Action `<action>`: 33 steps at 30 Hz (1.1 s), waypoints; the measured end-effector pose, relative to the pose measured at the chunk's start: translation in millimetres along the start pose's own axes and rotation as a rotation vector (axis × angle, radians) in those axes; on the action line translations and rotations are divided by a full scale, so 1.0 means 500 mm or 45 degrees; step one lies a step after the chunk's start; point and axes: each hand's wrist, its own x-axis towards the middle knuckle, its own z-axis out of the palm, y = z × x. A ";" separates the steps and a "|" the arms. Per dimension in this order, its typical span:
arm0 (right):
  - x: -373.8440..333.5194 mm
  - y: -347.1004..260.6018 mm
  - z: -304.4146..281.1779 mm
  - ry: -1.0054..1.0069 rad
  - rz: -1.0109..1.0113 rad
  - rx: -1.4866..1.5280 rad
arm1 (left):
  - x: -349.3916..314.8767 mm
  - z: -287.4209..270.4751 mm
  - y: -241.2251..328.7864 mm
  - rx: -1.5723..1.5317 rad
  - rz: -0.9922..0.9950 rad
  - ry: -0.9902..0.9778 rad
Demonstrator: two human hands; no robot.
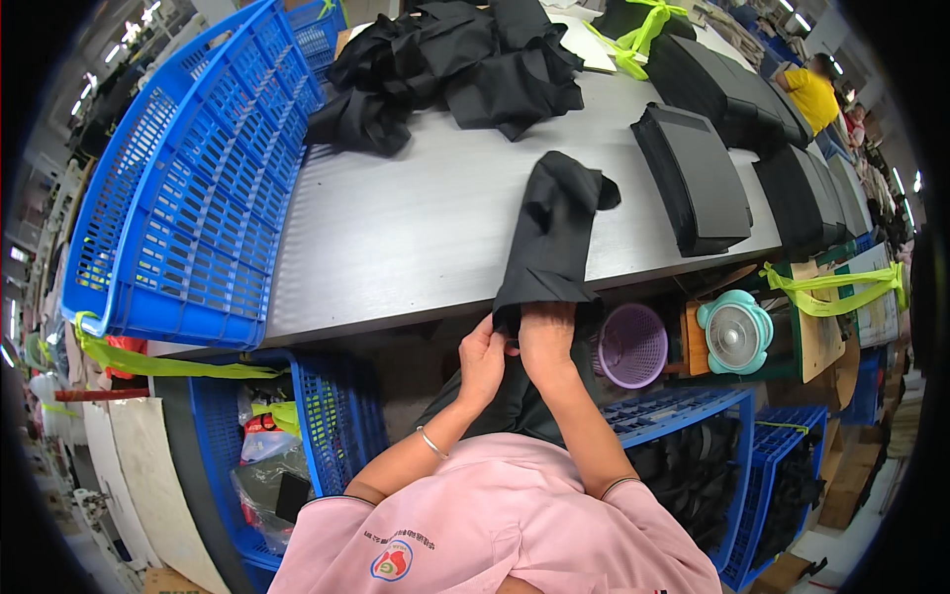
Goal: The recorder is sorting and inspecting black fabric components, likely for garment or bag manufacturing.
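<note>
Both hands pinch the near end of a black garment (554,233) at the counter (396,247) edge: left hand (482,361) closed on its hem, right hand (546,337) beside it. The cloth stretches away from them; a loose pull could drag it off into the purple basket (633,346) just right.

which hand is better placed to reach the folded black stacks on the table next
Right, probably. The right hand grips the black garment at the table edge, on the side where the folded black stacks lie. The left hand would have to cross over.
</note>
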 end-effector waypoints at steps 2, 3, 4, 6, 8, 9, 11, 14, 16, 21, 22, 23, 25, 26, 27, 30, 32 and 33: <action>0.012 -0.021 -0.021 -0.101 0.036 -0.046 | -0.003 0.011 -0.011 -0.138 -0.071 0.006; 0.016 -0.041 -0.053 0.023 -0.071 0.014 | -0.010 0.012 -0.018 -0.240 -0.107 -0.018; 0.016 -0.058 -0.075 0.150 -0.163 0.064 | -0.012 0.013 -0.020 -0.341 -0.149 -0.060; 0.015 -0.059 -0.054 0.157 -0.115 0.146 | 0.006 -0.002 -0.021 -0.332 -0.322 -0.052; 0.036 -0.026 -0.054 -0.563 0.234 0.201 | 0.024 -0.015 -0.006 -0.315 -0.679 -0.032; 0.039 -0.023 -0.057 -0.297 0.127 0.020 | 0.021 -0.034 0.005 -0.202 -0.637 -0.356; 0.011 -0.037 -0.064 -0.174 0.000 0.017 | 0.002 0.003 0.044 -0.406 -0.610 -0.181; -0.020 -0.044 -0.011 -0.025 -0.050 0.024 | 0.006 0.002 0.016 -0.767 -0.675 0.078; -0.026 -0.012 0.023 -0.304 -0.137 -0.131 | 0.026 -0.047 -0.040 -0.274 -0.802 -0.291; 0.004 -0.066 -0.053 -0.166 -0.077 -0.201 | -0.021 -0.023 0.019 0.131 0.171 0.254; 0.004 -0.074 -0.050 -0.265 -0.059 -0.126 | -0.018 -0.025 0.047 0.330 0.240 0.372; 0.004 -0.080 -0.046 -0.363 -0.041 -0.050 | -0.006 -0.033 0.042 0.504 0.436 0.412; -0.004 -0.086 -0.035 -0.389 -0.022 -0.136 | -0.002 -0.046 0.036 0.678 0.631 0.446; -0.010 -0.085 -0.027 -0.413 -0.006 -0.223 | -0.006 -0.052 0.037 0.539 0.534 0.387; -0.020 -0.077 -0.018 -0.461 0.009 -0.225 | -0.011 -0.056 0.037 0.399 0.437 0.326; -0.008 -0.077 -0.041 -0.738 -0.032 -0.310 | -0.045 -0.066 0.063 0.516 0.384 0.220; -0.003 -0.068 -0.048 -0.618 -0.032 -0.311 | -0.083 -0.071 0.065 0.522 0.450 0.095; 0.000 -0.065 -0.050 -0.500 -0.033 -0.307 | -0.091 -0.078 0.057 0.317 0.278 0.097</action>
